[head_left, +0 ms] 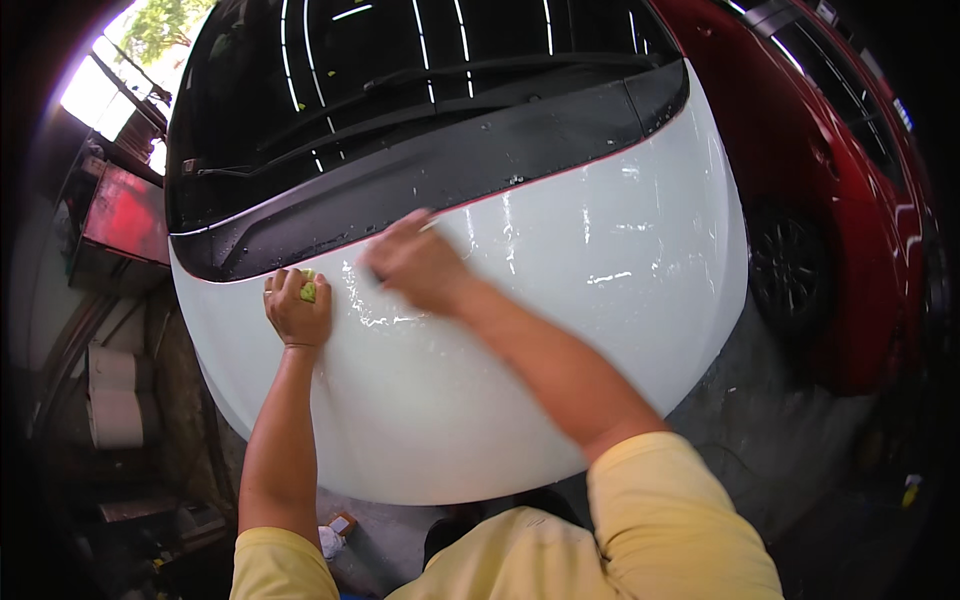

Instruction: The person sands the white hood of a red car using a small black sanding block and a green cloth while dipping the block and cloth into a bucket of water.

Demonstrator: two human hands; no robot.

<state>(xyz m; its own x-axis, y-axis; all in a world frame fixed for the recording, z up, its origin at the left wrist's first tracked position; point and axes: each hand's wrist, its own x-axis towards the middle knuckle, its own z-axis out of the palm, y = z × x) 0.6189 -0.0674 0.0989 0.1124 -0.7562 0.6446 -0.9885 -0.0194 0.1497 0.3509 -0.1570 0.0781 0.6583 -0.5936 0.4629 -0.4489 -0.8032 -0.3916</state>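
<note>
A white car hood (450, 420) spreads out below both my hands, wet with drops and streaks of water. Near its rear left edge, my left hand (298, 308) is closed around a crumpled yellow-green cloth (308, 290), part of which pokes out between the fingers. My right hand (420, 268), smeared by motion, is curled over the hood near the red-edged border of the black cowl panel (440, 165). Something dark shows under its fingers, too blurred to name. A patch of water lies on the paint between the two hands.
Beyond the cowl rise the wipers (440, 75) and dark windshield (350, 50). A red car (850, 230) is parked close on the right. At left stand a red box-like cabinet (128, 215) and pale containers (115, 400). A small orange-brown box (343, 523) lies on the floor.
</note>
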